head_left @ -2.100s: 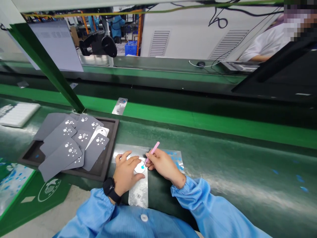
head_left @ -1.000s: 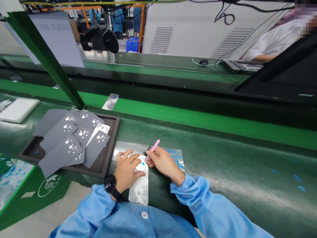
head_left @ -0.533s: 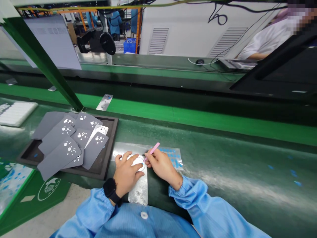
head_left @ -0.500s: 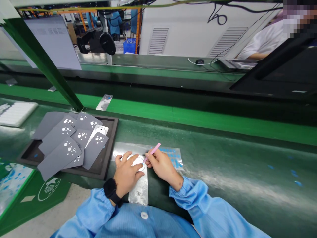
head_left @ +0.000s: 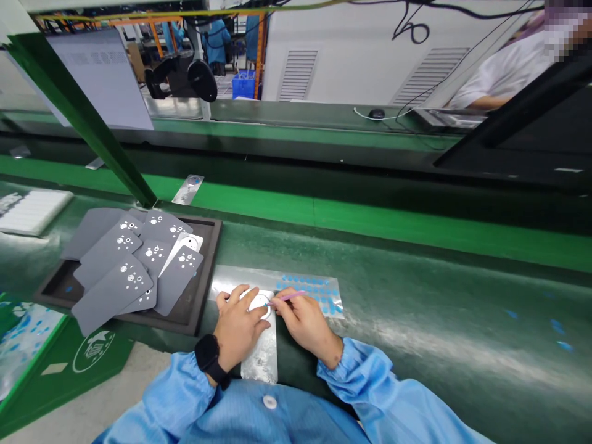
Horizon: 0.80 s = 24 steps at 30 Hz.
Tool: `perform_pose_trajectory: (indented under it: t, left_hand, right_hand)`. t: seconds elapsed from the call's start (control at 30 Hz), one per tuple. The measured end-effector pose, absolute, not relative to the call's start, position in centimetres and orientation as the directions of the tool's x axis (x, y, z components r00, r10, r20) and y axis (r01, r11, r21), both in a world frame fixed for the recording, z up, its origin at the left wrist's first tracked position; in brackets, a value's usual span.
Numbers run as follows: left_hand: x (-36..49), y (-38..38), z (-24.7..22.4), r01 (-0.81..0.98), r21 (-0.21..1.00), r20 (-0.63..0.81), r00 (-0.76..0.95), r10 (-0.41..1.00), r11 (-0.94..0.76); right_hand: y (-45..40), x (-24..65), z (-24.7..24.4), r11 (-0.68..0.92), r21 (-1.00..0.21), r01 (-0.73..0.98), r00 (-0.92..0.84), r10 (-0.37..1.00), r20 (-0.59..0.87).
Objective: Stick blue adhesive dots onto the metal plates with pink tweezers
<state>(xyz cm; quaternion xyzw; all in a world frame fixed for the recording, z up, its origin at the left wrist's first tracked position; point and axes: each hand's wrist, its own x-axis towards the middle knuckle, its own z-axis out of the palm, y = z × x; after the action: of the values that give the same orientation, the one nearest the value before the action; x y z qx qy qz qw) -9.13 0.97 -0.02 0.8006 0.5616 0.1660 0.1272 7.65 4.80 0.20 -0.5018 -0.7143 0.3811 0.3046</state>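
My left hand point(head_left: 242, 327) lies with fingers spread over a thin white panel point(head_left: 259, 362) with a ring-shaped outline near its top, pressing it against the bench. Pinched in my right hand point(head_left: 306, 324) is a pair of pink tweezers point(head_left: 291, 296), held almost flat, its tip at the ring beside my left fingertips. Something small and blue shows at the tip; its kind is too small to tell. Behind both hands lies a clear sheet point(head_left: 314, 291) bearing rows of blue stickers.
At left, a dark tray point(head_left: 203, 293) holds several overlapping grey panels point(head_left: 113, 287) with round holes. A white foam block point(head_left: 34, 211) sits farther left. A green post point(head_left: 83, 123) rises behind the tray. One silvery strip point(head_left: 187, 190) lies on the green ledge. A co-worker's white sleeve shows at upper right.
The tweezers have tipped down from a steep slant to nearly level, their tip staying near the ring. My left hand stays in place on the panel.
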Motion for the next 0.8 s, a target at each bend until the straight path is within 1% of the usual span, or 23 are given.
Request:
perform_pose_trajectory:
  t: [0.2,0.33,0.5,0.67,0.8]
  left_hand:
    - [-9.0,0.9,0.1,0.867,0.373,0.105,0.314,0.944,-0.330]
    - [-9.0,0.9,0.2,0.867,0.380,0.104,0.307,0.946,-0.323]
    - [-8.9,0.9,0.4,0.868,0.390,0.091,0.296,0.951,-0.308]
    - [-8.8,0.9,0.5,0.877,0.392,0.075,0.272,0.959,-0.279]
    - [-8.7,0.8,0.6,0.883,0.384,0.072,0.265,0.962,-0.271]
  right_hand:
    - [4.4,7.6,-0.2,0.277,-0.807,0.522,-0.354,0.931,0.091]
    - [4.0,7.7,-0.6,0.360,-0.753,0.551,-0.396,0.907,0.144]
    - [3.6,7.6,-0.9,0.478,-0.631,0.610,-0.426,0.870,0.247]
    - [3.4,7.5,-1.0,0.613,-0.532,0.584,-0.436,0.790,0.431]
    - [3.4,7.5,-0.6,0.652,-0.495,0.574,-0.448,0.756,0.477]
